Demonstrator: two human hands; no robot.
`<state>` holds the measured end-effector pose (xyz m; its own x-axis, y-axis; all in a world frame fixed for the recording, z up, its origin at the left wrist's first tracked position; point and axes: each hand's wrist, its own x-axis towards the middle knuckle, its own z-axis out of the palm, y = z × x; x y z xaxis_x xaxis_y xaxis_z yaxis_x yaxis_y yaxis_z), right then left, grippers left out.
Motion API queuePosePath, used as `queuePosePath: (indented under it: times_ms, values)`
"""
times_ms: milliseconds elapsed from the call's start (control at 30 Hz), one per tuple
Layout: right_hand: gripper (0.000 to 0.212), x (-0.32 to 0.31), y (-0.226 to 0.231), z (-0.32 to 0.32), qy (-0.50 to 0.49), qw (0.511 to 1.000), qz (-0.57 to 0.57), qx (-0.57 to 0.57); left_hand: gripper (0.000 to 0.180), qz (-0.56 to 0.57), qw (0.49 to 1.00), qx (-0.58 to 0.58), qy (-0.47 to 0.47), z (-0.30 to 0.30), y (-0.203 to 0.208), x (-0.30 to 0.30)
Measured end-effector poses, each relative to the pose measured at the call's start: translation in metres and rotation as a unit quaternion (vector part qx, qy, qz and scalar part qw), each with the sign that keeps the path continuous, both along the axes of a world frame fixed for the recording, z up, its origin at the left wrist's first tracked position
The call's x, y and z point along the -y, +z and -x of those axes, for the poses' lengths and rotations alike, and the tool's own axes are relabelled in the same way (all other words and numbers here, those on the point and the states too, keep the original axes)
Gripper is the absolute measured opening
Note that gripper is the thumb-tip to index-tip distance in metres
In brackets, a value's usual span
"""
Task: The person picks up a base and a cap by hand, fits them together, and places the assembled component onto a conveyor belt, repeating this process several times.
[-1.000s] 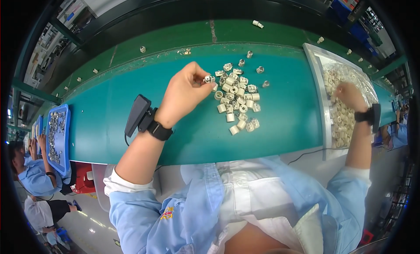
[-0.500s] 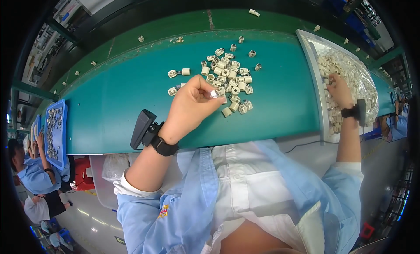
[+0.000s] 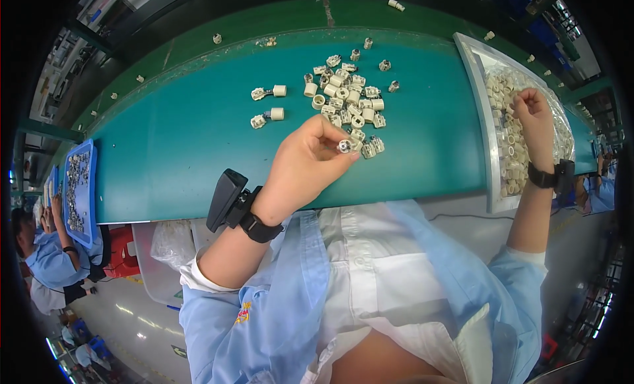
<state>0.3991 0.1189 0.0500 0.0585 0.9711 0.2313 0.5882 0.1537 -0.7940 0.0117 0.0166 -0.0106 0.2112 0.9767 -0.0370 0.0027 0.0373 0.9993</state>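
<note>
My left hand [image 3: 305,162] is above the near side of the green belt. Thumb and fingers pinch a small cream part with a shiny metal end [image 3: 344,146]; the fingers cover most of it. Just beyond lies a loose pile of small cream plastic parts [image 3: 343,93], some with metal pieces, some plain round caps. My right hand [image 3: 536,119] is over the metal-framed tray [image 3: 492,139] at the right, where many cream ring-shaped caps [image 3: 510,136] lie. Its thumb and fingers are closed together; whatever they hold, if anything, is hidden.
Two cream parts with caps [image 3: 269,92] lie left of the pile. Clear plastic film [image 3: 561,129] lies in the tray's far side. At the left stands a blue tray [image 3: 92,186] of small parts beside a co-worker [image 3: 56,255]. Single parts dot the darker green far strip.
My right hand has lifted from the caps and moved away from the tray's left side. My left hand has shifted slightly right and down, still holding the metal-ended part.
</note>
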Motion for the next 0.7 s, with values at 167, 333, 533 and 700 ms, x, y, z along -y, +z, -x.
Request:
queuePosePath:
  times_ms: [167, 333, 533, 700]
  values:
    - [0.028, 0.058, 0.002, 0.102, 0.254, 0.958, 0.018, -0.130, 0.021, -0.033, 0.999, 0.019, -0.002, -0.018, -0.002, -0.001]
    - [0.030, 0.077, -0.024, 0.171, 0.366, 0.906, 0.035, -0.211, 0.018, -0.042, 0.999, -0.028, -0.008, -0.024, 0.002, 0.005]
    - [0.029, 0.085, -0.048, 0.194, 0.367, 0.913, -0.009, -0.179, 0.018, -0.094, 0.992, -0.079, -0.002, -0.016, 0.004, 0.014]
    - [0.032, 0.086, -0.059, 0.202, 0.344, 0.828, 0.111, -0.428, 0.017, -0.065, 0.995, 0.069, 0.032, -0.015, -0.002, 0.019]
